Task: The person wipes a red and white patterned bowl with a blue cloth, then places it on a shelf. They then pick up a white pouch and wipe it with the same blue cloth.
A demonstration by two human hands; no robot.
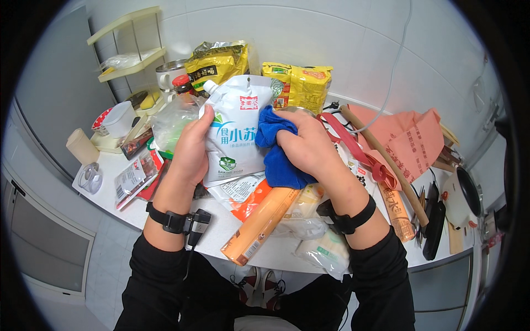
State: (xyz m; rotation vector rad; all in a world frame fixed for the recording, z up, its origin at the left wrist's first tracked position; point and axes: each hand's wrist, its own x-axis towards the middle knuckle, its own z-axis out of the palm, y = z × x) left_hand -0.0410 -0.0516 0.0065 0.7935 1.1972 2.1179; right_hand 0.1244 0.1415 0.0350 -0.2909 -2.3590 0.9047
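Observation:
A white spouted pouch of baking soda is held upright above the counter, its printed front towards me. My left hand grips its left edge, thumb lying on the front near the capped spout. In my right hand is a bunched blue cloth, pressed against the pouch's right side and hanging below my fingers. Part of the pouch's print is hidden by the cloth. Beneath them lie an orange cylindrical packet and an orange-and-white packet.
Yellow food bags stand against the tiled wall. A cream tiered rack is at the back left. To the right lie a wooden rolling pin, a pink bag and a white pan. Clear plastic packs overhang the counter's front edge.

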